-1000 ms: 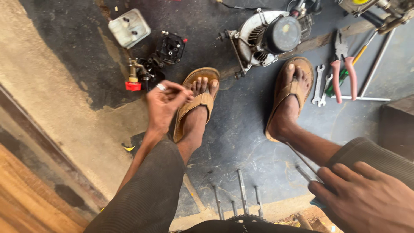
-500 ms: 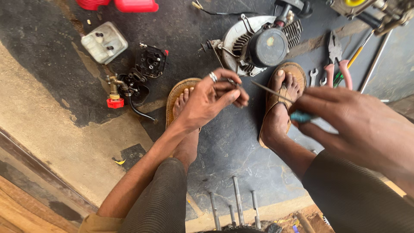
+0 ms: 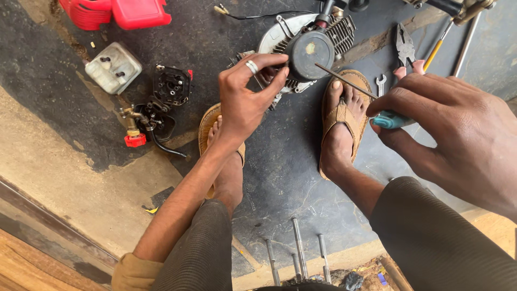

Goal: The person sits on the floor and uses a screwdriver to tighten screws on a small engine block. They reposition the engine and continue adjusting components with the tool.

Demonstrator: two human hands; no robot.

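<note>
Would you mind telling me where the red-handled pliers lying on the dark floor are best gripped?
Probably by the two handles of the red-handled pliers, from above. They lie flat on the dark floor, jaws pointing away, handles toward the right hand, which partly covers them. The small spanner lies close on their left.

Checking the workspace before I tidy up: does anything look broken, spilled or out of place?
Nothing spilled. The small engine lies stripped on the ground, its black parts and grey cover scattered left of it.
</note>
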